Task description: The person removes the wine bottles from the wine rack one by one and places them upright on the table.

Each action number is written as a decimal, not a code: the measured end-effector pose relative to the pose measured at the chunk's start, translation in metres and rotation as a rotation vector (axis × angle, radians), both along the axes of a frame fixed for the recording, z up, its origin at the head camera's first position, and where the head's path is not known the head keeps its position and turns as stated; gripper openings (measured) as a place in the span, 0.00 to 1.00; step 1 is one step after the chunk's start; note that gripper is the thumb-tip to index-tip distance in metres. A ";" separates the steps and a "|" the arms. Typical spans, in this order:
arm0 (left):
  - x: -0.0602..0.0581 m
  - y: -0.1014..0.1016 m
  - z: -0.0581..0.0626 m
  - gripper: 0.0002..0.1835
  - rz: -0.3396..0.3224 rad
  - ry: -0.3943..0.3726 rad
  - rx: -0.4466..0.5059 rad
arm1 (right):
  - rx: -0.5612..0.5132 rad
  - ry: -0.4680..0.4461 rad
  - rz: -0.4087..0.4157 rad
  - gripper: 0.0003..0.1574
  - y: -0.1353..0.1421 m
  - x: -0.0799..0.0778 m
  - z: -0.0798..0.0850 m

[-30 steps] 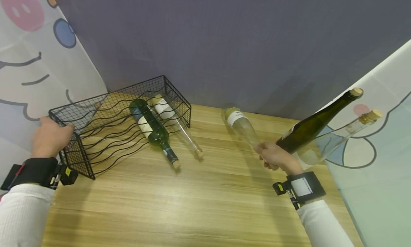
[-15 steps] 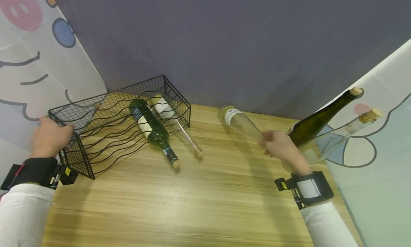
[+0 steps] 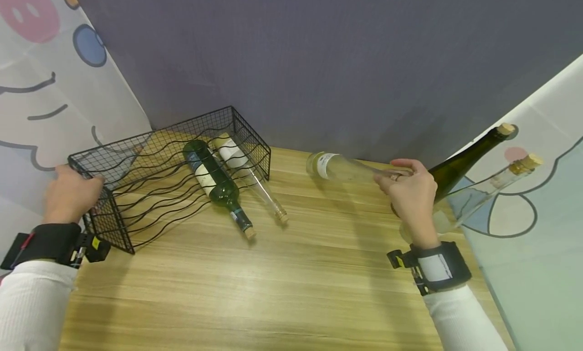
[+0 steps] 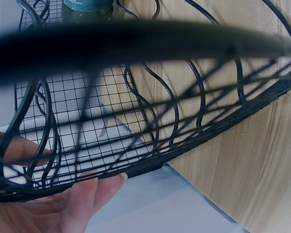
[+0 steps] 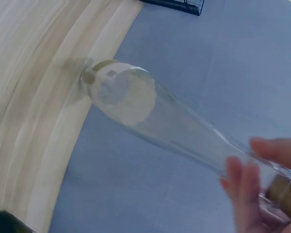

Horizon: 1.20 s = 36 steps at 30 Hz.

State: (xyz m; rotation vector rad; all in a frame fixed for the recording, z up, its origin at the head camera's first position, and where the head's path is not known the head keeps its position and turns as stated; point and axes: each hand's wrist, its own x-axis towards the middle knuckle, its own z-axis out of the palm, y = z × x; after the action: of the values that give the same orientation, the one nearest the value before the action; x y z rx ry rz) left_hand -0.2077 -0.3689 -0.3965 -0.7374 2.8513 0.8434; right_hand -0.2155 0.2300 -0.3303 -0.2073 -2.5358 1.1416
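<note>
My left hand (image 3: 73, 194) grips the left end of a black wire wine rack (image 3: 252, 143). In the left wrist view, the fingers of the left hand (image 4: 72, 208) curl about its mesh side. My right hand (image 3: 412, 194) holds a clear glass bottle (image 3: 343, 168) by the neck, its white-labelled base pointing left, close to the back wall. The right wrist view shows thumb and fingers of the right hand (image 5: 247, 189) around the neck of the clear bottle (image 5: 184, 126), just by its cork (image 5: 283, 194).
In the rack lie a dark green wine bottle (image 3: 211, 176) and a slim clear bottle (image 3: 255, 179), corks toward me. At the right stand a tall green bottle (image 3: 464, 161) and a corked clear bottle (image 3: 473, 204), beside a printed cloth wall. A grey wall (image 3: 309, 72) borders the wooden table (image 3: 255, 290).
My right hand has shifted right and toward the back wall, bringing the clear bottle from a slant to nearly crosswise, its base a little farther left. The left hand and rack have stayed put.
</note>
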 end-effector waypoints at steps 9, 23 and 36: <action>0.000 -0.001 -0.003 0.48 0.001 0.009 -0.016 | -0.652 0.335 0.002 0.16 -0.002 -0.025 -0.020; 0.001 -0.001 -0.002 0.47 -0.012 0.023 -0.004 | -0.885 0.362 0.240 0.12 0.027 -0.039 -0.032; 0.002 -0.002 -0.001 0.46 -0.018 0.013 0.015 | -0.634 0.480 0.463 0.06 0.012 -0.027 -0.036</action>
State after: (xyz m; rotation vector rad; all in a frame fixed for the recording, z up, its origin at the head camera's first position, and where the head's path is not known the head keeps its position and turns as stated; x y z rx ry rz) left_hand -0.2062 -0.3707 -0.3971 -0.7061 2.8553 0.8697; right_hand -0.2430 0.2424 -0.3661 0.4731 -1.7806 1.8795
